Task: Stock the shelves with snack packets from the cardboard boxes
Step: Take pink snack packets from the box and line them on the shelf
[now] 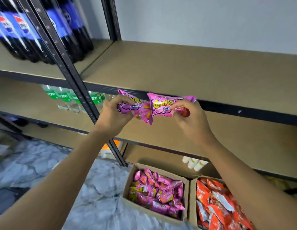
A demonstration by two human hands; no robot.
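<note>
In the head view, one pink foil snack packet (136, 110) was pinched by the curled fingers of the left hand (114, 113). A second pink packet (162, 105) was pinched in the right hand (189, 122). Both were held just in front of the front edge of the tan fibreboard shelf (186, 68), and neither had been laid on it. No packets were seen on that board, so the stocking was judged barely begun. Below, the open cardboard box (127, 183) of pink packets and the neighbouring cardboard box (193, 201) of orange packets (214, 206) were seen heaped full.

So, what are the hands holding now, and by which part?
The left hand grips the left pink packet by its left part; the right hand pinches the right pink packet near its right end.
</note>
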